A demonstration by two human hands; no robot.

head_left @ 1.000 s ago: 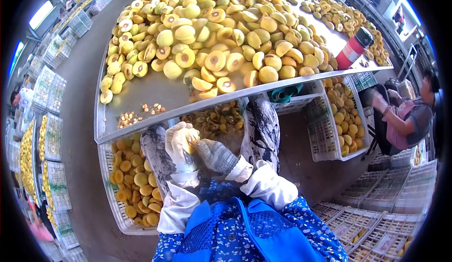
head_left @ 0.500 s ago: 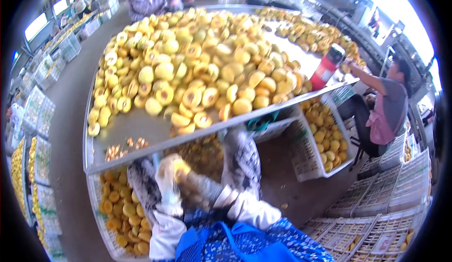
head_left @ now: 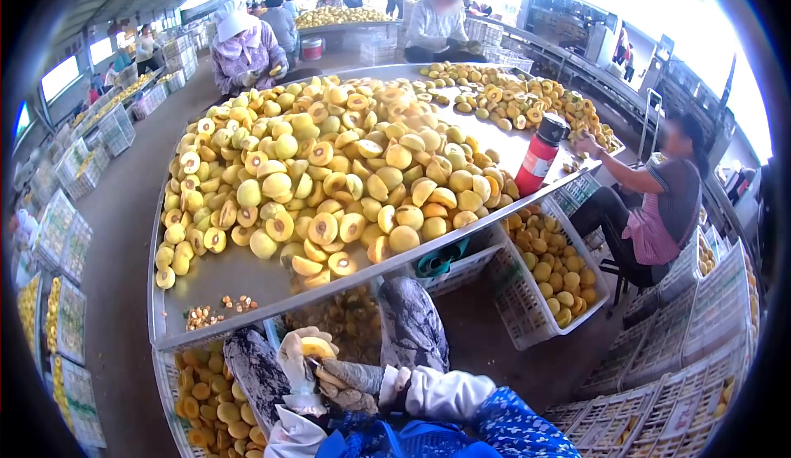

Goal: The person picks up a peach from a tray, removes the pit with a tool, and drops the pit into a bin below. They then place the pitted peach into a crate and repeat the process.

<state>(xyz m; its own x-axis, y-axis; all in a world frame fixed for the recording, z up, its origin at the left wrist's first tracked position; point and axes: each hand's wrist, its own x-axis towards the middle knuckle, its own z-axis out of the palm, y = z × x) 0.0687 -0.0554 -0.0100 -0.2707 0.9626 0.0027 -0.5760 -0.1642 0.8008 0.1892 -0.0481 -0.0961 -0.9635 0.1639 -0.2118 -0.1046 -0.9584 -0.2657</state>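
Observation:
My left hand [head_left: 292, 361], in a pale glove, is closed around a yellow peach half [head_left: 316, 347] above my lap. Against it sits my right hand [head_left: 353, 382], in a grey glove, its fingers curled round a small thin tool [head_left: 313, 362] whose dark end meets the fruit. The rest of that tool is hidden in the glove. Just beyond my hands, a metal table [head_left: 239, 268] carries a big heap of halved yellow peaches [head_left: 329, 178]. A little pile of peach pits [head_left: 206, 317] lies by its near left corner.
Under the table stand a left crate [head_left: 175, 392] and a right crate [head_left: 527, 314], both filled with peach halves. A red flask [head_left: 537, 157] stands at the table's right edge. One co-worker [head_left: 659, 203] sits at right, two more across the table. Stacked crates [head_left: 676, 367] line the lower right.
The view has tilted up, showing more of the far hall. My hands stay together over my lap, and the peach half and tool show more sharply now.

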